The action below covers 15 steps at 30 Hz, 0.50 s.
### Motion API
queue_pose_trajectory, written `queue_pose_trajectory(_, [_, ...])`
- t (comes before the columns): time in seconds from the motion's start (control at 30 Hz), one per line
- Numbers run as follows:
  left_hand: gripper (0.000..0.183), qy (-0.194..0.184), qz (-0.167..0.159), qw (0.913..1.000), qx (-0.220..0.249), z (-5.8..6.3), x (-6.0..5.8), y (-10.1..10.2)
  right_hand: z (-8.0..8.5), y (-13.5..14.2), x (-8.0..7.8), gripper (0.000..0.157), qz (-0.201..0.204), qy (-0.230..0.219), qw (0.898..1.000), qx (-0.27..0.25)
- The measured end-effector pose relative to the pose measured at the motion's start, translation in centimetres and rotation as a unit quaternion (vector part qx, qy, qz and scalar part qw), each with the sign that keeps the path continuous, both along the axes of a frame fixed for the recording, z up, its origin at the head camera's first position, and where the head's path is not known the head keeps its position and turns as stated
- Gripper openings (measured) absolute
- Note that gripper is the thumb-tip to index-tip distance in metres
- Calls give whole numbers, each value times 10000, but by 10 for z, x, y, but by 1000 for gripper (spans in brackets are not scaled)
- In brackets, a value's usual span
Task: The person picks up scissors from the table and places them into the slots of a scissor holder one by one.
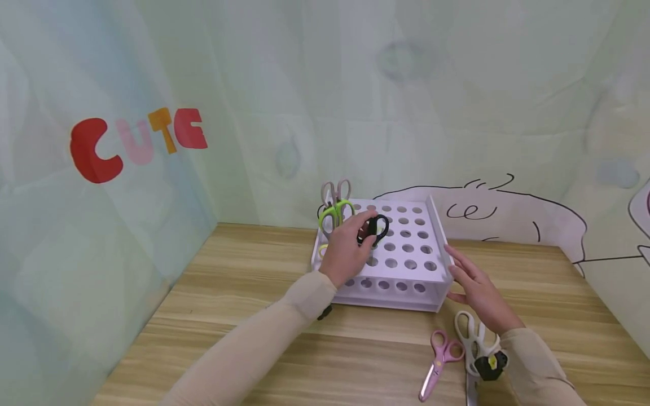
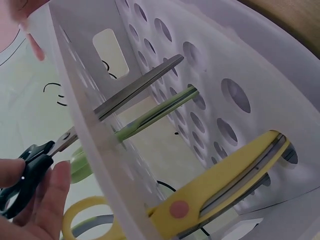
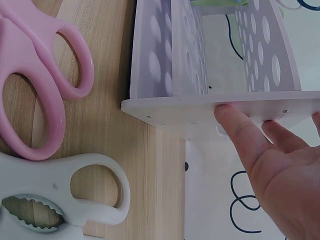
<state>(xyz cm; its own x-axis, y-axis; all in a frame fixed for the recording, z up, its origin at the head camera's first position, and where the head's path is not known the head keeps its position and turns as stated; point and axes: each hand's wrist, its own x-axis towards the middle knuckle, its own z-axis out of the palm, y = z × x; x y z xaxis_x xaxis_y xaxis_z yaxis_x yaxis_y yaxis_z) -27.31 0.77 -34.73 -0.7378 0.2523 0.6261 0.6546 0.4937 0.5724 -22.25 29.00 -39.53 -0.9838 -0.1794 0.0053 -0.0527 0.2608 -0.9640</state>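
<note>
We judge the work, setting scissors upright in a holed rack [image 1: 442, 231], to be past its halfway point. Three pairs stand in the rack, left of the left fingers: the yellow scissors [image 2: 180, 210] nearest us, the green scissors [image 1: 347, 204] beyond them, and the grey-pink scissors [image 1: 345, 189] farthest off. We count a fourth, the black scissors [image 2: 37, 162], as in progress: the left hand [image 1: 347, 248] grips their handle between thumb and fingers, above the upper shelf. Their blades pass through that shelf; the tip lies at a lower-shelf hole, and we cannot tell whether it has entered. Two pairs remain on the table [image 1: 254, 276], on the near side of the right fingers: the pink scissors [image 1: 439, 361] and, just beside them, the white scissors [image 1: 472, 344]. The right hand [image 1: 474, 293] grasps nothing; its fingers are extended, with tips against the rack's side panel.

We note the materials. The rack is smooth white sheet, apparently plastic, with round holes in rows on two levels. The black scissors have bare grey metal blades and looped handles. The yellow scissors carry a coloured casing along the blade. The white scissors have toothed inner grips. The table shows straight wood grain.
</note>
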Motion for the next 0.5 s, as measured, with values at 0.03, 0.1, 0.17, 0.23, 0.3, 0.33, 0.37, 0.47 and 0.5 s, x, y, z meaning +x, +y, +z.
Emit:
queue_pose_trajectory(0.03, [44, -5, 5, 10000, -20, 0, 0, 0, 0, 0, 0, 61, 18, 7, 10000, -16])
queue_pose_trajectory(0.1, [43, -47, 1, 10000, -65, -2, 1, 0, 0, 0, 0, 61, 34, 26, 10000, -45])
queue_pose_trajectory(0.17, [43, -85, -9, 9999, -126, -3, 1, 0, 0, -1, 0, 60, 25, 41, 10000, -54])
queue_pose_trajectory(0.23, [42, -103, 10, 9999, -136, -5, 2, 0, 0, -1, 0, 60, 37, 45, 10000, -69])
queue_pose_trajectory(0.3, [42, -89, 20, 9998, -151, -7, 3, 0, 1, -1, 0, 61, 47, 44, 10000, -68])
queue_pose_trajectory(0.33, [41, -75, 43, 9998, -163, -8, 3, 0, 1, -2, 1, 61, 48, 30, 10000, -61])
queue_pose_trajectory(0.37, [41, -52, 55, 9998, -162, -9, 3, -1, 1, -2, 1, 61, 55, 14, 10000, -57])
queue_pose_trajectory(0.47, [41, 37, 88, 9997, -210, -12, 2, -1, 2, -1, 1, 62, 38, -15, 10000, -22])
queue_pose_trajectory(0.5, [41, 58, 88, 9997, -223, -13, 2, -1, 1, -1, 1, 62, 27, -13, 10000, -7])
